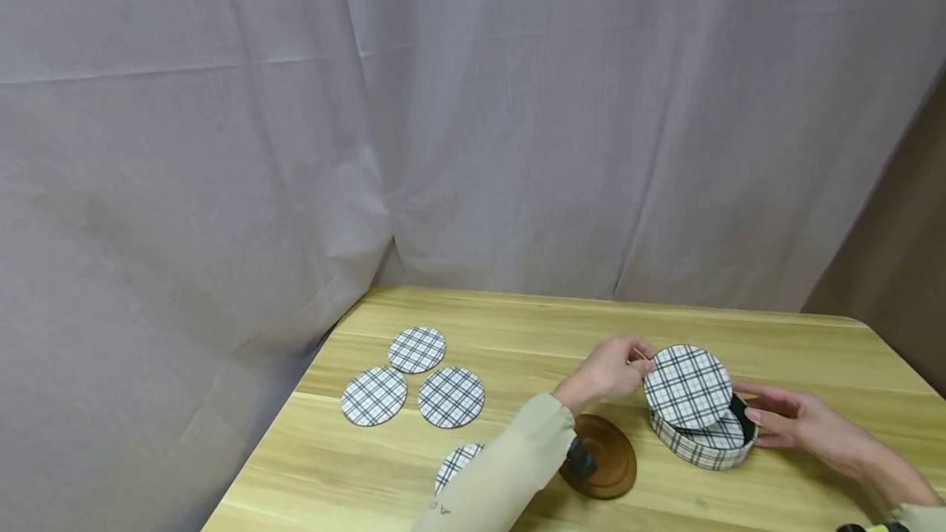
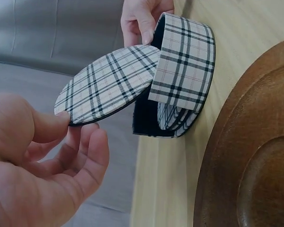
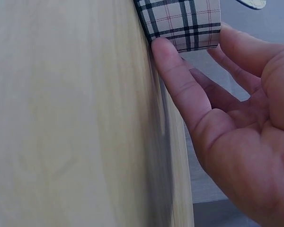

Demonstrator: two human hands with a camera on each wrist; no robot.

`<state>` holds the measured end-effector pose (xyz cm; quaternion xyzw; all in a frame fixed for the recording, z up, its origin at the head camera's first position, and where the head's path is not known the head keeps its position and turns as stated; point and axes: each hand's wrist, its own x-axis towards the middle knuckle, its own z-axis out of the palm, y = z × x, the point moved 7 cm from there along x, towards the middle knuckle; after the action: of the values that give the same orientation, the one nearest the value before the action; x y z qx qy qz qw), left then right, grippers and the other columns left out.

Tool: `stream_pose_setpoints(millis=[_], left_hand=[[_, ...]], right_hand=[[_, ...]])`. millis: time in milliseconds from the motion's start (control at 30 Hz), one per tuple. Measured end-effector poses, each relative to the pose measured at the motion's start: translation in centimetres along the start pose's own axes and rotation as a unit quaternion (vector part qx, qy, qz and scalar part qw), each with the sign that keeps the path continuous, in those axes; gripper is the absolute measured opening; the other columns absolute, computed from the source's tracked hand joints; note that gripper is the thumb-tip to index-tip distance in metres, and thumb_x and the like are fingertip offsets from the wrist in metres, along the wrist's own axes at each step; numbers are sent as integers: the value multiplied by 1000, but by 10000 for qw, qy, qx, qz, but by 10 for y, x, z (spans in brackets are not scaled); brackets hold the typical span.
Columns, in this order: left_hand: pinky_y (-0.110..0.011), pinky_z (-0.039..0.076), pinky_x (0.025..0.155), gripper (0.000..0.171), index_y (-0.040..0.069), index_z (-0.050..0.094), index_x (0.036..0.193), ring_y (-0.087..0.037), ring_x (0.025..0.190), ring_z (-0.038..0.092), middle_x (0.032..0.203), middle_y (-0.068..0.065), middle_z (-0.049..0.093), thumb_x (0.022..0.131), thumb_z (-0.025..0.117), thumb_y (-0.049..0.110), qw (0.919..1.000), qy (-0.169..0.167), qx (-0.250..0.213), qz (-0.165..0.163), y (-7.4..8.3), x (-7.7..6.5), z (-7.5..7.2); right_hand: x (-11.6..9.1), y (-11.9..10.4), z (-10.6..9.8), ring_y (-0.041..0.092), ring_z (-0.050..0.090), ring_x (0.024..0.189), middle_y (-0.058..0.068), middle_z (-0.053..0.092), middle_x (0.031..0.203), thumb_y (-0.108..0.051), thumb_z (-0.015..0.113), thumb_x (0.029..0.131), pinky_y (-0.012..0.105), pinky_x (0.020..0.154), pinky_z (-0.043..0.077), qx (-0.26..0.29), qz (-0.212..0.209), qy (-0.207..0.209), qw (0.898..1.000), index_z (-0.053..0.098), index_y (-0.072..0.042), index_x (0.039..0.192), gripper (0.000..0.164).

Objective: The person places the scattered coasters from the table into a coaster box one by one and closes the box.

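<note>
My left hand (image 1: 610, 365) pinches the edge of a round plaid coaster (image 1: 687, 386) between thumb and fingers. That coaster is tilted over the open top of a round plaid coaster holder (image 1: 698, 453), its far edge at the rim in the left wrist view. More plaid coasters (image 2: 168, 116) lie inside, against the dark lining. On the holder's right side, my right hand (image 1: 805, 425) grips the wall, with the thumb at the rim and a fingertip low on the outside in the right wrist view.
Three plaid coasters, one of them a front coaster (image 1: 451, 397), lie at the table's left. Another coaster (image 1: 456, 462) is partly hidden by the left sleeve (image 1: 502, 466). A round brown wooden disc (image 1: 613, 458) lies left of the holder. A grey curtain (image 1: 502, 146) hangs behind the table.
</note>
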<state>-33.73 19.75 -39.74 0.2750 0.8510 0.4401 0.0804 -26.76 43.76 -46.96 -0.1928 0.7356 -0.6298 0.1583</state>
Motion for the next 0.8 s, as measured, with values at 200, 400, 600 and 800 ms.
stream_pose_setpoints(millis=[200, 400, 600, 800], left_hand=[[-15, 47, 61, 9, 15, 66, 103, 0, 66, 55, 87, 6, 67, 96, 62, 20, 9999, 77, -80, 59, -2, 2, 4], [-14, 46, 59, 8, 14, 66, 101, 1, 62, 56, 81, 6, 67, 95, 64, 19, 9994, 224, -258, -5, -10, 2, 9], [-17, 47, 56, 11, 15, 66, 105, -5, 63, 62, 77, 8, 63, 95, 64, 19, 9990, 171, -387, -172, -14, 2, 19], [-18, 47, 55, 15, 16, 63, 107, -9, 65, 65, 75, 7, 64, 92, 68, 16, 9978, 228, -526, -344, -16, 0, 23]], right_hand=[[-1, 0, -2, 2, 62, 112, -27, 57, 127, 0, 41, 103, 32, 88, 57, 13, 37, 93, 9999, 53, -40, 133, 52], [-1, 0, 1, 3, 62, 113, -27, 57, 129, 1, 40, 103, 32, 89, 56, 112, 34, -8, 9999, 52, -39, 135, 53], [0, 1, 2, 3, 61, 115, -24, 58, 130, 1, 39, 103, 33, 89, 56, 65, 17, -50, 10000, 46, -26, 146, 51], [0, 2, 0, 3, 61, 115, -23, 59, 130, 1, 39, 103, 33, 89, 56, 22, 114, 41, 9999, 40, -15, 150, 49]])
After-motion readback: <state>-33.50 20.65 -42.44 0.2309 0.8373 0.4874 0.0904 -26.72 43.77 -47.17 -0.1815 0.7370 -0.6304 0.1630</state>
